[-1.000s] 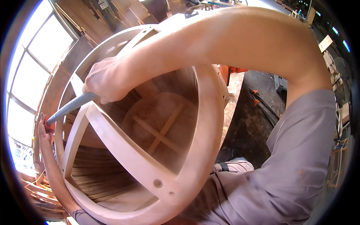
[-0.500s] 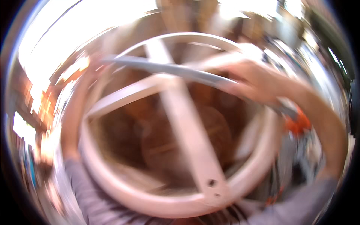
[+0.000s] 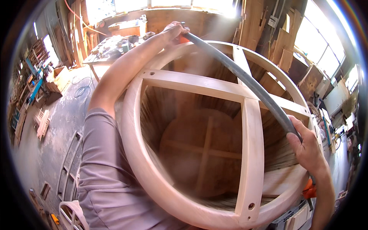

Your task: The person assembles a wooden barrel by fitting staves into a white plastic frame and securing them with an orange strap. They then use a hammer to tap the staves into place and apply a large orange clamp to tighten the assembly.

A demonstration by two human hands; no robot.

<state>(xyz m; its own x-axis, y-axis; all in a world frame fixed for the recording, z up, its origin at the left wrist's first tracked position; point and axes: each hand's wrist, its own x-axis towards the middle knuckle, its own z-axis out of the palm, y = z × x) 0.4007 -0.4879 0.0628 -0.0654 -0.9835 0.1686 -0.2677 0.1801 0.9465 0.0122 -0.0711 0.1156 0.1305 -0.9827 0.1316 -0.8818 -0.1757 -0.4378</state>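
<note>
A long grey bar clamp (image 3: 245, 76) with orange parts at its ends slants over the top of a round wooden frame (image 3: 134, 130). My left hand (image 3: 173, 30) is closed around its far end, at the frame's far left rim. At the frame's right side, my right hand (image 3: 308, 143) grips the bar near its other end. The frame is pale wood with cross bars that meet near its middle, and a wooden cross bar (image 3: 251, 153) carries a screw hole. Below lies a deep hollow with a round base (image 3: 184, 153). How the clamp's jaws sit cannot be made out.
A cluttered workbench (image 3: 101, 55) stands at the far left. Boards (image 3: 283, 48) lean at the back right. On the left floor are a coiled cable (image 3: 81, 91), a stack of wood strips (image 3: 43, 122) and a ladder-like frame (image 3: 69, 165).
My view has turned and the earlier blur has cleared. In the picture, the clamp now slants more steeply, with my left hand higher and my right hand lower; both still hold it.
</note>
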